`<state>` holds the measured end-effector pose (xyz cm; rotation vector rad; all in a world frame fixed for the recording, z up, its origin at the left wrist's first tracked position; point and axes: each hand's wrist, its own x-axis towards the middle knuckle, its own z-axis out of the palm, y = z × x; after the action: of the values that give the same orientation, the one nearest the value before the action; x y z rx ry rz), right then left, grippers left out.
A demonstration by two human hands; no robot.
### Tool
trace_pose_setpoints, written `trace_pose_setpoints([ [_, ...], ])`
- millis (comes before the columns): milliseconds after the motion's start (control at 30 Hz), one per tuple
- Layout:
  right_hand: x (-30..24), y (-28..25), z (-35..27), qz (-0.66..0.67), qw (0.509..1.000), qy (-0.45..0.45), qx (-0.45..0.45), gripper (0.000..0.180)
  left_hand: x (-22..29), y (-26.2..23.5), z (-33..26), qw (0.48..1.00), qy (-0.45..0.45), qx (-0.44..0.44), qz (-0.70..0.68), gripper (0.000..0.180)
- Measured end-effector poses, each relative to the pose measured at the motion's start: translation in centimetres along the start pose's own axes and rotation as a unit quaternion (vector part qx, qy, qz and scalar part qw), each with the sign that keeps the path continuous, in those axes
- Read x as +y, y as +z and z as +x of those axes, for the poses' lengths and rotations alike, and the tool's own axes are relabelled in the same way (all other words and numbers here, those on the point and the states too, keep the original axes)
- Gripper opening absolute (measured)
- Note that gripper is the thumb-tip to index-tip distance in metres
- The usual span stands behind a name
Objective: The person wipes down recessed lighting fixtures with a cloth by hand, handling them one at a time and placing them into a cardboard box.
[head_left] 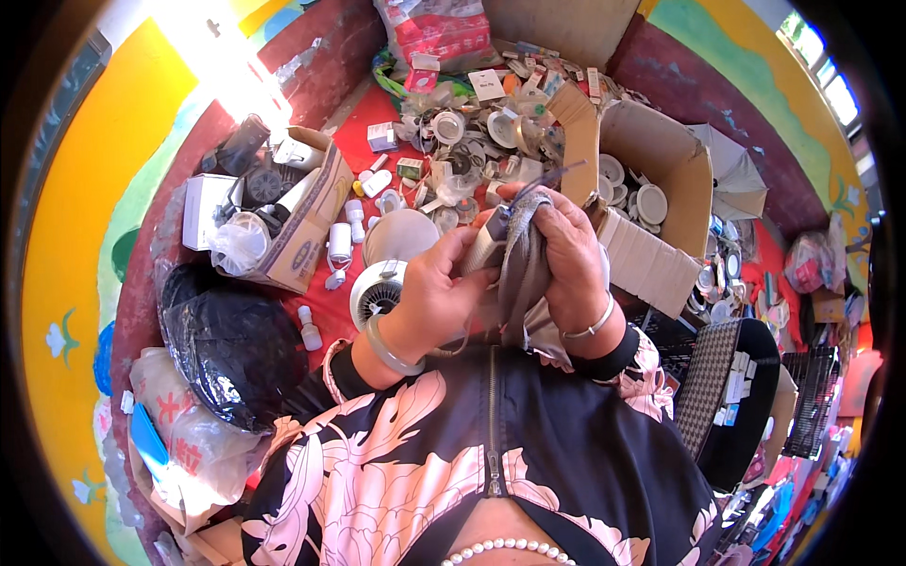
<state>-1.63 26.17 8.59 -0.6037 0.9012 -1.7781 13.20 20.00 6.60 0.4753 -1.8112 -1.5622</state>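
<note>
My left hand (442,288) grips a small whitish fixture (482,248), mostly covered by fingers and cloth; its exact kind I cannot make out. A grey cloth (525,259) is bunched against it, closed in my right hand (572,259), and its end hangs down toward my jacket. A thin dark wire (562,174) sticks out above the right fingers. Just beyond the left hand are a round beige disc (401,236) and a white round lamp with a dark finned centre (379,300).
An open carton (653,151) with white round lamps stands at the right. To the left are another carton (307,226) of fixtures and a black plastic bag (231,344). Loose lamps and small boxes cover the red cloth (363,127) ahead. A checked case (710,387) sits right.
</note>
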Motion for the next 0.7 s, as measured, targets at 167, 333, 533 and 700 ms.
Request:
trace_pose_setpoints([
  [167, -1.2, -1.8, 0.9, 0.037, 0.995, 0.068, 0.065, 0.035, -1.6, -1.3, 0.4, 0.974, -0.042, -0.001, -0.221, 0.032],
  [333, -1.6, -1.5, 0.0, 0.01, 0.998, -0.053, -0.016, 0.045, -0.7, -1.3, 0.9, 0.936, -0.092, 0.018, -0.339, 0.035],
  [533, 3.4, 0.4, 0.2, -0.336, 0.911, -0.241, 0.015, 0.043, -1.7, 0.3, 0.1, 0.982, 0.024, -0.021, -0.187, 0.04],
  [700, 3.7, 0.6, 0.4, -0.262, 0.939, -0.221, 0.009, 0.032, -1.8, -0.2, 0.2, 0.968, -0.002, -0.038, -0.246, 0.041],
])
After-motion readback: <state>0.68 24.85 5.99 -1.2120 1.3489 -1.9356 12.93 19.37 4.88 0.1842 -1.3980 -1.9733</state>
